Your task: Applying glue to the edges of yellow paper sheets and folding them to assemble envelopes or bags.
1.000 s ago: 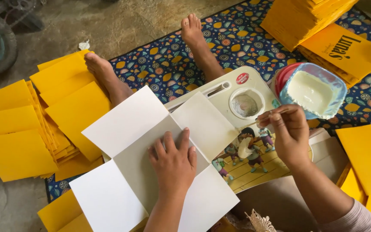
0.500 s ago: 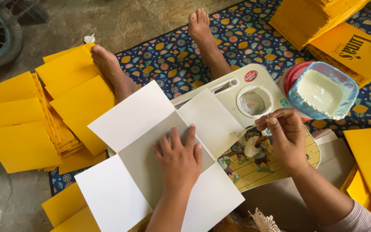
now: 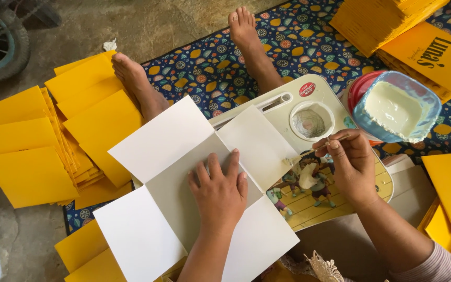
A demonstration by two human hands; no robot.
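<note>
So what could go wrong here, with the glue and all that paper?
The brush in the right hand carries white glue near the flap's edge; a drip could smear the white card. The left hand alone pins the card, so it might slide. The glue tub sits close to the right wrist and could get knocked.

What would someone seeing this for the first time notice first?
Probably the white cross-shaped card blank spread open at the centre, pinned flat by the left hand. Beside it the right hand holds a small brush at the card's right flap, below a blue tub of white paste. Stacks of yellow folded cards fan out at left.
</note>
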